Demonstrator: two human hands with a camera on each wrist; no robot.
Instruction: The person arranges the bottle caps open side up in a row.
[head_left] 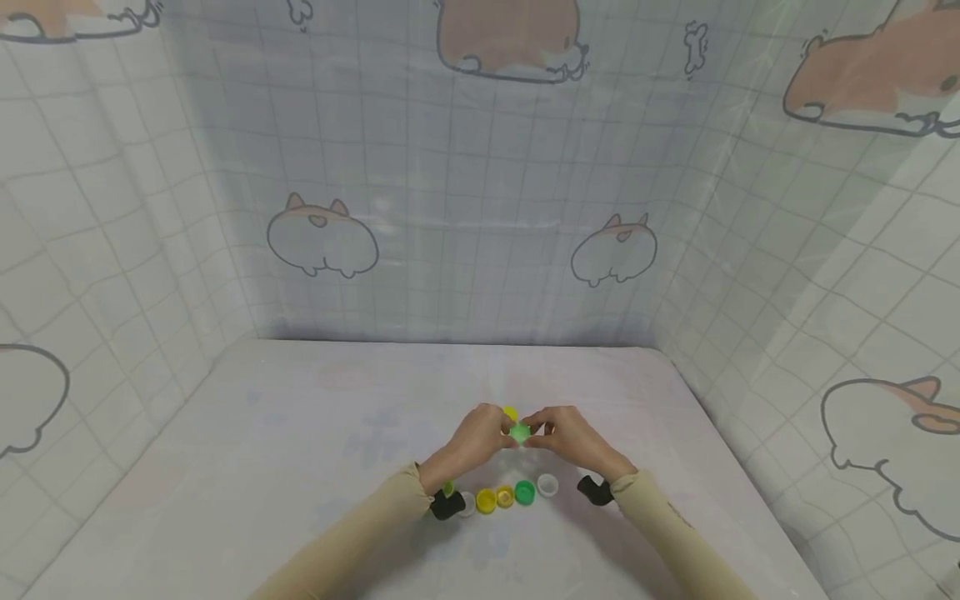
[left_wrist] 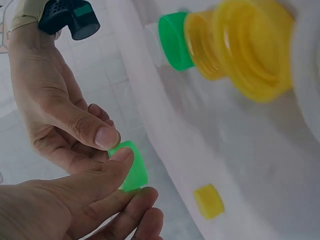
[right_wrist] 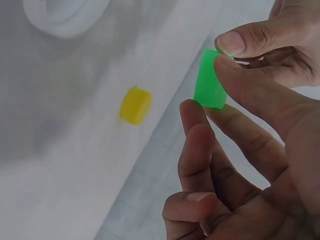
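Note:
My left hand [head_left: 474, 437] and right hand [head_left: 570, 437] meet over the table around one bright green bottle cap [head_left: 520, 432]. Each hand pinches it between thumb and fingers, from opposite sides. In the right wrist view the green cap [right_wrist: 210, 80] is seen from its side, a short smooth-walled cylinder. My right thumb lies across its edge, close to the left thumb. A small yellow cap [right_wrist: 136, 106] sits on the table just beyond the hands, partly covered by them in the head view.
Nearer my body, a row of caps runs between the forearms: a white one [head_left: 547, 485], a darker green one [head_left: 525, 492], two yellow ones [head_left: 486, 500], another white one [head_left: 467, 504] and a lime one [head_left: 448, 487]. Patterned curtains [head_left: 465, 167] enclose the table [head_left: 315, 417] at the back and sides.

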